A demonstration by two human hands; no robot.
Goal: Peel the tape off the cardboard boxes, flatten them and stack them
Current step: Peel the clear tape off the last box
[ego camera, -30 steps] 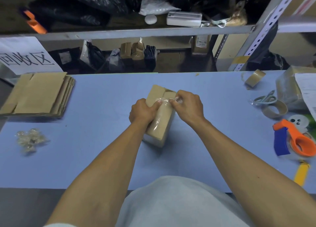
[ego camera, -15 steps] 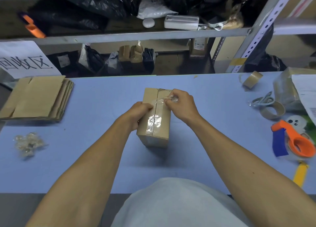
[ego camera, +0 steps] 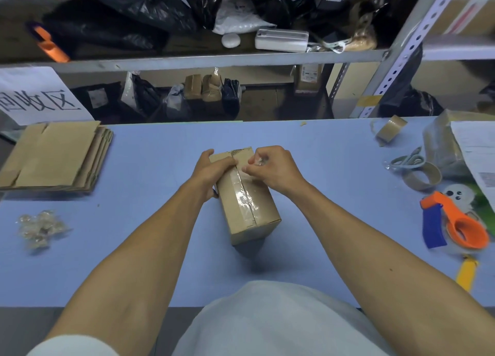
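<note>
Box [ego camera: 246, 203] turned since earlier; right hand [ego camera: 270, 168] pinches tape [ego camera: 259, 161], left hand [ego camera: 211, 172] grips box.

1. Cardboard box [ego camera: 247, 195], tilted up under both hands 1 s ago, now lies flat on the blue table [ego camera: 150, 168], taped seam up, near end swung toward the person's right.
2. Left hand [ego camera: 214, 169] has shifted from on top of the box to its far-left edge, fingers curled over the top, thumb down the side.
3. Right hand [ego camera: 270, 168] still pinches the clear tape [ego camera: 242, 195]; the pinch has moved from the far top edge to just right of the seam, w/ crumpled peeled tape bunched in the fingers.
</note>
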